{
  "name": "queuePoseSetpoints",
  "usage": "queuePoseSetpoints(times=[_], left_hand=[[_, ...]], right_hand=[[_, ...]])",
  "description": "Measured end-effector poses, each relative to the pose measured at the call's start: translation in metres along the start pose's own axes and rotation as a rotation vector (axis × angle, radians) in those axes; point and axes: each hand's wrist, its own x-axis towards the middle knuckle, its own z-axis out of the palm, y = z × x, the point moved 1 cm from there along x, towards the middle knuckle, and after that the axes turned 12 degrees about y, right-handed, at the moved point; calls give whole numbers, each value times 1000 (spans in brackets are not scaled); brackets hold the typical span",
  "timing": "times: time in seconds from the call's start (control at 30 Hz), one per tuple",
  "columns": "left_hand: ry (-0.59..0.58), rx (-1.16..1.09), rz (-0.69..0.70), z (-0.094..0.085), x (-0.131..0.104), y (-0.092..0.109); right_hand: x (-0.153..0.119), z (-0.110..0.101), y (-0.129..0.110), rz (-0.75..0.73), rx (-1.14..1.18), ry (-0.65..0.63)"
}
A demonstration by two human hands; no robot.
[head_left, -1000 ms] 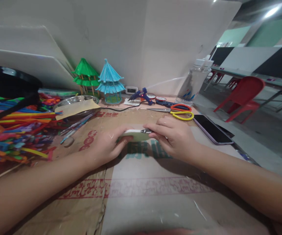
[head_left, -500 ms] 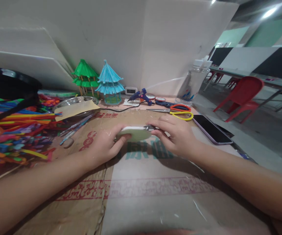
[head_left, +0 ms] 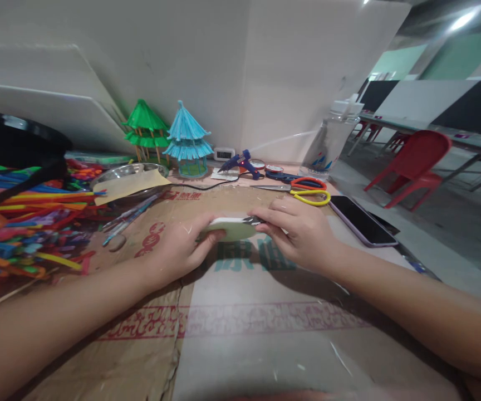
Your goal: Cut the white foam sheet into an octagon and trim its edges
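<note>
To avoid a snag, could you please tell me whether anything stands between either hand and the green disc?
Nothing visible stands between the left hand and the green disc, which it grips. A small dark piece appears to sit between the right hand and the disc's edge.

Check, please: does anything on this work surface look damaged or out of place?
Yes. The cardboard has a ragged, crooked split beside the left edge of the pale sheet, so it looks torn. White scraps lie loose on that sheet, like litter.
</note>
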Motion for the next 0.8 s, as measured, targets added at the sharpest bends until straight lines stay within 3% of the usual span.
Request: queuePoseSetpoints(times=[0.17, 0.5, 0.63, 0.8], left_hand=[[-8, -18, -9, 0, 1, 1], [103, -209, -235, 4, 6, -6], [91, -233, -255, 7, 3, -9], [-27, -191, -194, 3, 6, -4]], right_hand=[[0, 0, 1, 23, 33, -4], [-3, 10, 13, 433, 206, 65], [-4, 14, 9, 469, 277, 40], [-7, 14, 3, 431, 271, 4]])
